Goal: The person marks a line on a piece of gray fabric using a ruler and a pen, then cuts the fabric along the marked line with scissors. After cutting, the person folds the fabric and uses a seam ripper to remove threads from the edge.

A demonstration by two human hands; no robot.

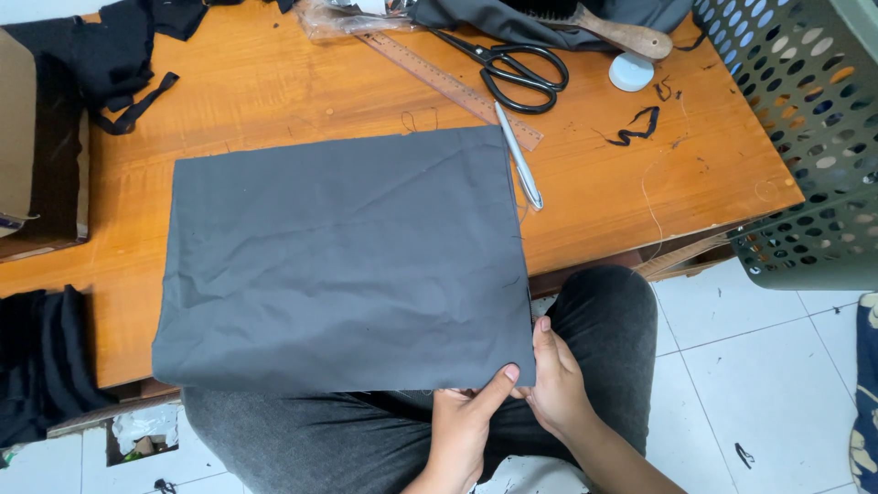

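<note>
- A large rectangular piece of dark grey woven cloth [343, 261] lies spread flat over a low orange-brown wooden table [256, 82], its near edge hanging just past the table's front edge above the person's grey-trousered lap [366, 439].
- Both hands meet at the cloth's near right corner: the left hand [462, 430] pinches the hem, its thumb pressed up against the underside edge, while the right hand [556, 384] grips the same corner just beside it, fingers curled around the fabric's side edge.
- A slim silver-white pen [519, 157] rests on the table touching the cloth's far right corner, lying partly across a long brown wooden ruler [448, 84] that runs diagonally beyond the cloth.
- Black-handled steel scissors [517, 69] sit farther from the cloth than the ruler, near a round white disc [631, 71] and a wooden-handled brush [622, 35].
- A curled black fabric scrap [636, 128] lies to the right of the cloth, well apart from it.
- Black cloth offcuts [110, 50] are heaped beyond the cloth's far left corner, beside a brown cardboard box [37, 146] at the table's left end.
- A green perforated plastic basket [805, 137] stands to the right of the cloth, past the table's right end, above a white tiled floor [750, 384].
</note>
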